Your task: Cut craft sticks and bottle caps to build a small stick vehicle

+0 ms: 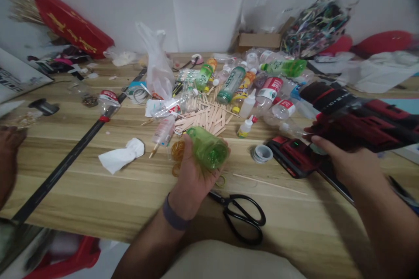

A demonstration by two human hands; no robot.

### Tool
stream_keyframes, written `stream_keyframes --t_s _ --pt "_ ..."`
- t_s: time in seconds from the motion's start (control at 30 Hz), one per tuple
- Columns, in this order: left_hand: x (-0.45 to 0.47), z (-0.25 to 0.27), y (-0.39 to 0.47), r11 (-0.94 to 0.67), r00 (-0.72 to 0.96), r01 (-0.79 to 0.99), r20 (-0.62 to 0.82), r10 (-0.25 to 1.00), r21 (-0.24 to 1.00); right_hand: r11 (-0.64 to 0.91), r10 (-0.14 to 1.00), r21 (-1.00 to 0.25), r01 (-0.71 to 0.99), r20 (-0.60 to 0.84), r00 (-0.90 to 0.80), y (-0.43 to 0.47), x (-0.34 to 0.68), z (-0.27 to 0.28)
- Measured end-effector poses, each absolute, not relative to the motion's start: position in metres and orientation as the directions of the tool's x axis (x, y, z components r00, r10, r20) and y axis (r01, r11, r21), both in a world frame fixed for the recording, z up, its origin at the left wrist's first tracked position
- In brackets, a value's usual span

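Note:
In my left hand (193, 170) is a green plastic bottle (207, 148), its base tilted towards me and my fingers wrapped round it. My right hand (340, 157) grips a red and black cordless drill (363, 117) at the right, its chuck pointing left and its battery low over the table. Black-handled scissors (244, 218) lie just below the bottle. Left of it are brown rubber bands (177, 152) and a pink-labelled bottle (163, 130). Behind it spreads a pile of flat wooden sticks (209, 115). A small stack of grey rings (262, 153) sits between the bottle and the drill.
Several plastic bottles (232, 83) crowd the back middle, near a cardboard box (258, 40). Small glue bottles (248, 103) stand in front of them. A long black strip (65, 163) crosses the left side. Another person's hand (9, 152) rests at the left edge.

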State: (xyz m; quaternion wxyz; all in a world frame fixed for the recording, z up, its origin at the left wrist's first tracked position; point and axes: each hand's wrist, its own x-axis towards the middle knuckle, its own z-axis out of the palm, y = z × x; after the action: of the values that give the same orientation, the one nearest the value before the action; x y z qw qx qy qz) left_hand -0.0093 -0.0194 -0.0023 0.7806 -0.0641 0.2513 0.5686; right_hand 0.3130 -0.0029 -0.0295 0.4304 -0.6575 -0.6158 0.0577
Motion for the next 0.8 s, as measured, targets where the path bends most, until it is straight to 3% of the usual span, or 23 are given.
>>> stream_keyframes --t_s 0.1,0.17,0.2,0.23,0.3,0.37,0.6,0.8 --pt "-0.016 -0.002 -0.022 0.313 0.190 -0.924 -0.447 0.874 0.219 -0.001 0.837 -0.618 0.786 0.430 0.339 -0.035 0.306 -0.027" --pt "-0.021 -0.002 -0.023 0.263 0.129 -0.933 -0.456 0.881 0.245 -0.029 0.786 -0.568 0.823 0.496 0.370 -0.066 0.289 -0.032" --pt "-0.024 -0.003 -0.023 0.240 0.093 -0.934 -0.467 0.879 0.265 -0.003 0.757 -0.501 0.866 0.565 0.329 -0.082 0.277 -0.036" --pt "-0.026 -0.003 -0.023 0.220 0.059 -0.932 -0.480 0.875 0.288 0.156 0.792 -0.346 0.925 0.604 0.093 -0.097 0.262 -0.043" --pt "-0.028 -0.005 -0.024 0.198 0.012 -0.924 -0.493 0.870 0.327 0.435 0.831 -0.268 0.860 0.487 -0.268 -0.117 0.230 -0.059" --pt "-0.029 -0.006 -0.026 0.191 0.002 -0.918 -0.478 0.878 0.347 0.589 0.784 -0.241 0.771 0.402 -0.473 -0.126 0.202 -0.078" --pt "-0.028 -0.013 -0.035 0.179 0.010 -0.930 -0.464 0.886 0.322 0.686 0.712 -0.070 0.724 0.270 -0.648 -0.119 0.182 -0.106" --pt "-0.031 -0.015 -0.032 0.186 0.027 -0.941 -0.487 0.873 0.282 0.678 0.720 -0.051 0.733 0.244 -0.649 -0.118 0.191 -0.111"
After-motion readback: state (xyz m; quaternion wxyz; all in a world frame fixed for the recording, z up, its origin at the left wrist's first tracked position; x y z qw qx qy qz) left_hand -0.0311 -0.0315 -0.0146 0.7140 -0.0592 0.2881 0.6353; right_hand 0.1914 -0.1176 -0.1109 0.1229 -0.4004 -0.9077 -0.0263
